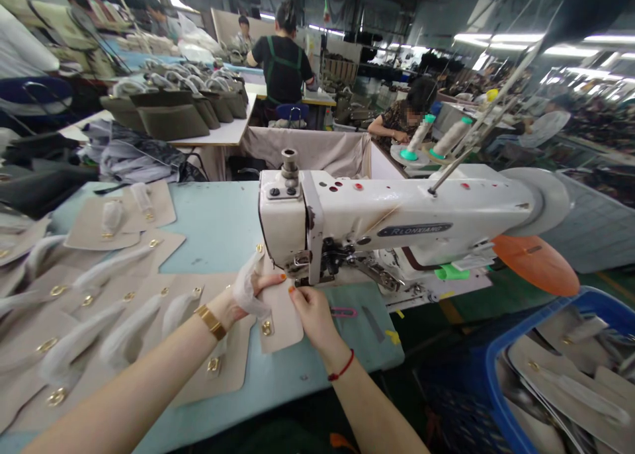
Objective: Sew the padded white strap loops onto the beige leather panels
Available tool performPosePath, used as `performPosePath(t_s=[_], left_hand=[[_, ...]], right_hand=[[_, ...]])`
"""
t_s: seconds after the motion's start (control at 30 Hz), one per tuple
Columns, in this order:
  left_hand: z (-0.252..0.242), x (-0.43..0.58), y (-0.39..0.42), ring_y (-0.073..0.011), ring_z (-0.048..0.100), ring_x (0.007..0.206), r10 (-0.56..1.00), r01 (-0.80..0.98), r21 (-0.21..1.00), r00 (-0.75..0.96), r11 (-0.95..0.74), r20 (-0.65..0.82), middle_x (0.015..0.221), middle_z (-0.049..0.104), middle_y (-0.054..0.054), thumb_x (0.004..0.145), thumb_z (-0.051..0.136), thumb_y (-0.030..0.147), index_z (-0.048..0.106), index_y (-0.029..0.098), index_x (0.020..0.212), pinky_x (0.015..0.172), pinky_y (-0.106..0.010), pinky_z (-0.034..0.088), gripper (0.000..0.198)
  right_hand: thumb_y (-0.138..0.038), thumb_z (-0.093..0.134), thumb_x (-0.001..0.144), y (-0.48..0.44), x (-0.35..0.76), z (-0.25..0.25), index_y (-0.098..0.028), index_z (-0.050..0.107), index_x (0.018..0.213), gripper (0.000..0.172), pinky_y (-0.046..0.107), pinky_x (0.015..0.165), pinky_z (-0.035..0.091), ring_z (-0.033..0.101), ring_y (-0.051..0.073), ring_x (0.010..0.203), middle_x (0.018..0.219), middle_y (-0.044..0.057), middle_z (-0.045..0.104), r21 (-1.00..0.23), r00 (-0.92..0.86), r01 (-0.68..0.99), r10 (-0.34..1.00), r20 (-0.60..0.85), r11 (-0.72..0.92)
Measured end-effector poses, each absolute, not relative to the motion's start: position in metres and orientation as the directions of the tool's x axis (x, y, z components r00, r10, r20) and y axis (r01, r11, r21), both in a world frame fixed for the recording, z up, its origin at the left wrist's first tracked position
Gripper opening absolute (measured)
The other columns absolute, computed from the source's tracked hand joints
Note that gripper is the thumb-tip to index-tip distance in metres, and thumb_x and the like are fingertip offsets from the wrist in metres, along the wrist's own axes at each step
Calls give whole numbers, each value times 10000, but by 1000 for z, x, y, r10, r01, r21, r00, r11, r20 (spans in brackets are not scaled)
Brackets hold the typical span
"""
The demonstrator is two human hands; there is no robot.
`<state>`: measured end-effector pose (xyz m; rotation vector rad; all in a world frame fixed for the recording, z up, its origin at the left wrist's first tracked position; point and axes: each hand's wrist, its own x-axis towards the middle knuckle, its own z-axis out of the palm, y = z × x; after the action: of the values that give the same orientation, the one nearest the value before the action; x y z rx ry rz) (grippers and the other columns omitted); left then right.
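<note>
A beige bag panel (284, 315) lies under the needle area of a white sewing machine (292, 222). Its handle (247, 287) is wrapped in white film and attached by gold rings (266, 327). My left hand (251, 294) is at the panel's left side, partly behind the wrapped handle, thumb pressed on the panel near the presser foot; its other fingers are mostly hidden. At the panel's right edge, my right hand (315, 315) is closed, thumb and finger pinching the edge just below the machine head.
Several beige panels with wrapped handles (124, 321) cover the table's left side. Right of my hand lie a pink-edged tool (343, 312) and a grey strip (373, 323). A blue basket (496, 361) with panels stands at right. Co-workers (285, 63) sit beyond.
</note>
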<state>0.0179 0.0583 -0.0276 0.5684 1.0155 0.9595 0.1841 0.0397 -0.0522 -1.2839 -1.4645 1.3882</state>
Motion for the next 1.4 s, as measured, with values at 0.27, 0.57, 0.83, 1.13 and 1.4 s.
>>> performPosePath(t_s=[0.27, 0.57, 0.83, 1.13, 1.4], left_hand=[[-26, 15, 64, -395, 661, 1049, 879, -425, 772, 174, 474, -444, 1079, 736, -157, 610, 855, 196, 713, 148, 1065, 909, -484, 539, 479], [-28, 14, 67, -394, 673, 1022, 881, -423, 774, 176, 470, -439, 1055, 741, -161, 627, 835, 187, 706, 127, 1064, 909, -529, 526, 459], [-23, 16, 67, -413, 660, 1036, 892, -418, 790, 155, 449, -425, 1073, 738, -139, 619, 836, 191, 717, 163, 1051, 873, -503, 549, 449], [-24, 18, 65, -353, 714, 900, 899, -423, 794, 168, 437, -405, 1022, 751, -126, 609, 842, 160, 693, 163, 1116, 823, -472, 575, 528], [-23, 34, 49, -332, 694, 989, 901, -521, 764, 26, 382, -433, 1025, 748, -102, 618, 835, 160, 688, 162, 1059, 889, -453, 556, 465]], right_hand=[[-446, 493, 865, 46, 182, -52, -146, 565, 618, 395, 217, 494, 282, 417, 127, 603, 602, 23, 505, -974, -252, 210, 958, -138, -85], [-467, 477, 856, 46, 180, -53, -168, 483, 586, 403, 224, 490, 263, 383, 121, 582, 580, 10, 442, -977, -240, 198, 962, -127, -79], [-459, 470, 875, 49, 181, -53, -159, 506, 594, 414, 227, 507, 269, 395, 115, 569, 577, 5, 465, -969, -244, 243, 964, -109, -48], [-373, 535, 860, 42, 189, -47, -140, 583, 605, 349, 223, 511, 245, 435, 117, 571, 590, 17, 543, -948, -271, 319, 958, -95, -3], [-349, 526, 861, 50, 206, -37, -128, 613, 615, 342, 219, 497, 236, 431, 114, 557, 578, 12, 542, -936, -352, 351, 928, -127, 5]])
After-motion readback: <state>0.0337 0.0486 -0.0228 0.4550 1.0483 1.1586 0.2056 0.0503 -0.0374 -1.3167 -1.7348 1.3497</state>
